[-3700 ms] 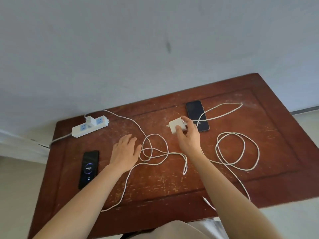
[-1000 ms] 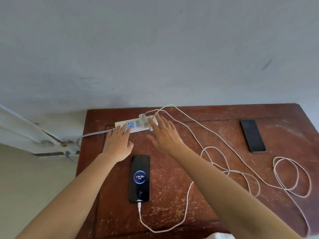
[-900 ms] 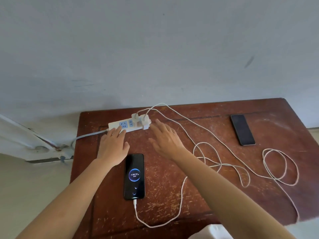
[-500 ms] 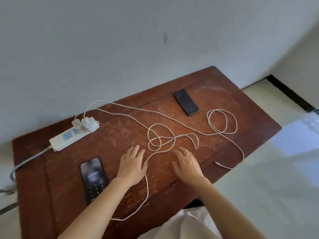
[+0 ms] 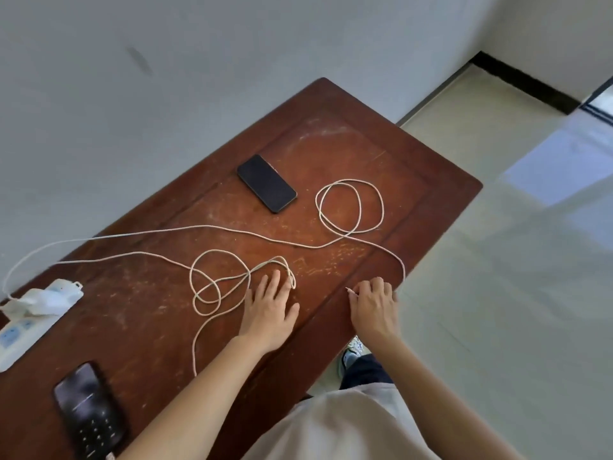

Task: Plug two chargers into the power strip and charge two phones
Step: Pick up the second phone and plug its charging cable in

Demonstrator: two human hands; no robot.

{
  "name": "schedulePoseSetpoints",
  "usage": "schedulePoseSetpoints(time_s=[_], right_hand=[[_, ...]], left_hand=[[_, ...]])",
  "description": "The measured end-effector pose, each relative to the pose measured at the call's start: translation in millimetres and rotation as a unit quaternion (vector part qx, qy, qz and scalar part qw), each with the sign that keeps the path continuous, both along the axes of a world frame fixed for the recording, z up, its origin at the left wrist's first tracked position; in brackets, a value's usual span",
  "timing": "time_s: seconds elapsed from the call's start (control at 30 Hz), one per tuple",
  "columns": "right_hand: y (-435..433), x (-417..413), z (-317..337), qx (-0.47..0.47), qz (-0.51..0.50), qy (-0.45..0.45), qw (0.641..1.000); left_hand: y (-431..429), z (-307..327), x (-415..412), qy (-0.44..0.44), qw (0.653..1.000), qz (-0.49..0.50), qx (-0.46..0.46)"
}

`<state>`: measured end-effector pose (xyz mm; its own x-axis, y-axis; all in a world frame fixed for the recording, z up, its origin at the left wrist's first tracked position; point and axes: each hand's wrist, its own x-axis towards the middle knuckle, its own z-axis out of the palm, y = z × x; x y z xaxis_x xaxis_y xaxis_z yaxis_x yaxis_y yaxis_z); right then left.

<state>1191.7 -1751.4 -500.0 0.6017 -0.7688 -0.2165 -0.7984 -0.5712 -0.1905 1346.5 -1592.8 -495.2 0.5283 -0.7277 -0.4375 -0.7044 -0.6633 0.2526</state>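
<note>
A white power strip (image 5: 23, 327) lies at the table's left end with two white chargers (image 5: 44, 298) plugged into it. One phone (image 5: 88, 416), its screen lit, lies near the front left with a cable at its lower end. A second phone (image 5: 267, 183), dark, lies toward the back with nothing plugged in. The second white cable (image 5: 348, 207) loops beside it and runs to the front edge. My right hand (image 5: 374, 305) is curled around that cable's free end, and the plug tip (image 5: 350, 290) sticks out by my fingers. My left hand (image 5: 268, 310) lies flat and open on the wood, beside the first cable's coils (image 5: 212, 280).
The brown wooden table (image 5: 431, 180) stands against a grey wall. Pale floor tiles (image 5: 497, 293) stretch to the right and in front. My shoe (image 5: 348, 356) shows under the table's front edge.
My right hand has slid right along the front edge and closed on the loose cable's end. The view has swung right. My left hand stays flat on the table.
</note>
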Motion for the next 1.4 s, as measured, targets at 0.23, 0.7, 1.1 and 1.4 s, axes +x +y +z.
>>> schedulePoseSetpoints(time_s=[0.23,0.7,1.1,1.4], right_hand=[[-81.9,50.7,0.3,0.123,0.009,-0.122,0.985],[-152.2,117.1,-33.7,0.029,0.250,-0.199,0.947],[-151.2,119.4,-48.1,-0.025,0.259,-0.237,0.936],[-141.6,135.1,-9.9,0.112,0.099,-0.154,0.977]], left_hand=[[-23.0,10.7,5.1,-0.032,0.998,0.048,0.005],[-184.5,23.2,117.6,-0.042,0.896,0.434,-0.080],[-228.0,-2.8,180.7,-0.050,0.837,0.544,-0.029],[-177.3,62.7,144.6,0.239,0.696,0.609,-0.298]])
